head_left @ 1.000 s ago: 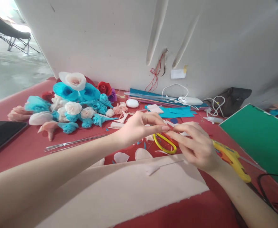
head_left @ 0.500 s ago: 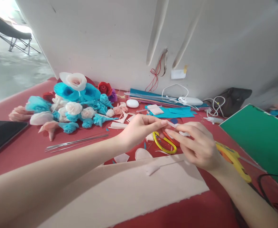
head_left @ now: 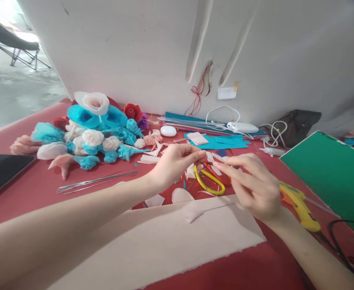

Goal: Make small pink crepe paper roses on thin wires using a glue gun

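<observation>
Over the scissors with yellow and red handles [head_left: 209,186], my left hand [head_left: 177,163] is closed in a pinch. What lies between its thumb and fingertips is too small or hidden to make out. My right hand [head_left: 253,183] is close by on the right, its fingers stretched towards the left fingertips and spread, with nothing visible in them. Beneath both hands lies a pale pink paper sheet [head_left: 164,245]. On that sheet rests a small rolled petal on a thin wire [head_left: 194,215]. An oval pale petal [head_left: 182,195] lies at its far edge.
Paper flowers [head_left: 92,139] are heaped at the back left, near thin wires [head_left: 96,181] and a dark phone [head_left: 6,175]. A yellow glue gun [head_left: 302,207] and a green board [head_left: 330,181] are on the right. Blue paper [head_left: 225,142] and a white corded device [head_left: 243,128] lie by the wall.
My right fingers have drawn slightly right, away from my left fingertips, and spread. My left hand has shifted slightly left, still pinched. More of the scissors' red handle shows.
</observation>
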The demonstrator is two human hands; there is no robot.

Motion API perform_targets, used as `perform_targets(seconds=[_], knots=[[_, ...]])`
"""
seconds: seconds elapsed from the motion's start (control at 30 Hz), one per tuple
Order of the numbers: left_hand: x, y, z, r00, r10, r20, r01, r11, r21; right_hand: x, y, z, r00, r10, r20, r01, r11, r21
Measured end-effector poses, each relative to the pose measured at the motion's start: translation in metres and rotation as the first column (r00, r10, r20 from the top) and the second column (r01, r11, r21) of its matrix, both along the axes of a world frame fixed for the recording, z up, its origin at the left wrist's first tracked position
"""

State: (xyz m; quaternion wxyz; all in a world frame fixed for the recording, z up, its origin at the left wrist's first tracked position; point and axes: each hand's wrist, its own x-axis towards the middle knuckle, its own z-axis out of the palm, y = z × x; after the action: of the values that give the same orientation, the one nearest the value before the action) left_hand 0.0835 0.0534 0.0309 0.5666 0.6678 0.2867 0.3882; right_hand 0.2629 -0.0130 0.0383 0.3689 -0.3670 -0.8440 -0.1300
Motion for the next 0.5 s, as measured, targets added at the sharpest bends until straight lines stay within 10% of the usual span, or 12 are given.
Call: perform_targets(seconds=[0.2,0.5], knots=[[0.000,-0.008,0.005,0.999,-0.009,0.032,0.004,0.991,0.131,-0.010,-0.003,0.005,0.924,-0.066,-0.377,-0.145,0.851,-0.505],[-0.001,-0.009,0.008,0.999,0.035,0.004,-0.035,0.981,0.191,-0.011,-0.003,0.000,0.890,-0.153,-0.429,-0.171,0.761,-0.626]])
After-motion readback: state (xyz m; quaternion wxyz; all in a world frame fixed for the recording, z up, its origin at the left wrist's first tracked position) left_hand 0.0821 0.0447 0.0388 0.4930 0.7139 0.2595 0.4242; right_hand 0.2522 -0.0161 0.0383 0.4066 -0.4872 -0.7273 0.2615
